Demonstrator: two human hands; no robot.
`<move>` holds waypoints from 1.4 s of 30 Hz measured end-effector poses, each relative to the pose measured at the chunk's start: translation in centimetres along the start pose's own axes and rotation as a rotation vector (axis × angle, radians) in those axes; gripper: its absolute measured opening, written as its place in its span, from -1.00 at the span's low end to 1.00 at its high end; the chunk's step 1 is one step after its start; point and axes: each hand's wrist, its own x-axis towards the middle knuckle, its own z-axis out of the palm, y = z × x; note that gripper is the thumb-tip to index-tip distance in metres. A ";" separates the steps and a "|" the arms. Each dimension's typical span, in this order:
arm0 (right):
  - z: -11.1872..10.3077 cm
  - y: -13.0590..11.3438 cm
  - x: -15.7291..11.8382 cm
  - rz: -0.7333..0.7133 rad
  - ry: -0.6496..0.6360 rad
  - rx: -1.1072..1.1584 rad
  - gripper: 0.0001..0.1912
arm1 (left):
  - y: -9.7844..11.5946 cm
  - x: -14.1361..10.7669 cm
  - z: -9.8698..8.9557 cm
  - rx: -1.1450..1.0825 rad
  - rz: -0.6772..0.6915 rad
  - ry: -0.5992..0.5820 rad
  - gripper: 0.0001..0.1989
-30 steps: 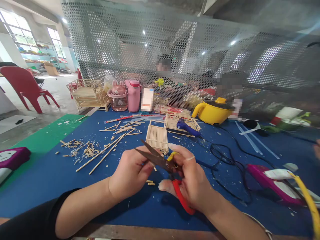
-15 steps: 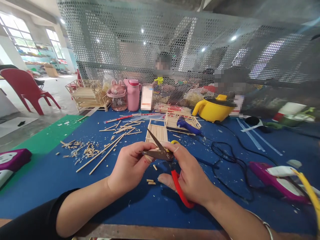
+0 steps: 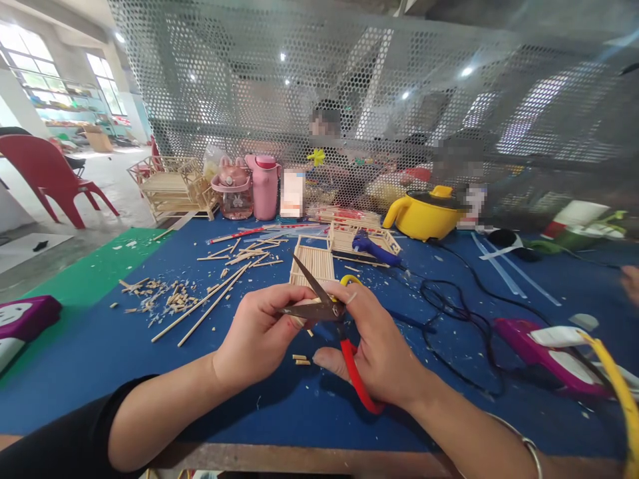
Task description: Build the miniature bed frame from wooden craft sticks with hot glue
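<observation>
My right hand (image 3: 382, 342) is closed on the scissors (image 3: 352, 352), with one red and one yellow handle. Their dark blades stand spread apart, pointing left toward my other hand. My left hand (image 3: 262, 329) pinches a small wooden stick (image 3: 298, 320), mostly hidden by the fingers and the lower blade. Just beyond both hands lies a flat panel of pale sticks (image 3: 313, 265). Several short cut pieces (image 3: 300, 360) rest on the blue table below the blades.
Long sticks (image 3: 214, 303) and scraps (image 3: 174, 296) lie left. Behind are a blue glue gun (image 3: 372, 249), a stick frame (image 3: 344, 239), a yellow pot (image 3: 424, 216) and pink bottles (image 3: 265, 186). A black cable (image 3: 449, 313) coils right. Another person's hand (image 3: 631, 283) shows at the right edge.
Another person's hand has appeared at the right edge. My hands and the scissors keep nearly the same pose, and the view has shifted slightly.
</observation>
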 end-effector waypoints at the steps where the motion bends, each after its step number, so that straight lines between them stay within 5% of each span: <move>1: 0.0 0.0 0.0 -0.005 -0.002 0.012 -0.33 | 0.0 0.0 0.0 -0.007 0.002 -0.013 -0.83; 13: 0.4 0.4 -0.5 -0.043 0.037 -0.012 -0.40 | -0.4 -0.4 -0.2 0.191 0.248 0.059 -0.78; 29: 0.3 0.2 -0.8 -0.018 0.055 0.043 -0.65 | 0.4 -0.2 0.3 0.092 -0.012 0.039 -0.81; 33: 0.3 0.1 -0.4 0.146 0.194 0.224 -0.71 | -0.2 0.0 0.5 0.016 -0.120 0.042 -0.79; 39: 0.7 -0.6 0.5 0.458 0.190 0.704 -0.68 | -0.8 -0.2 0.5 0.281 0.181 -0.114 -0.84; 42: 0.7 -1.1 0.8 0.535 0.154 0.803 -0.66 | -1.0 -0.3 0.8 0.220 0.155 -0.087 -0.83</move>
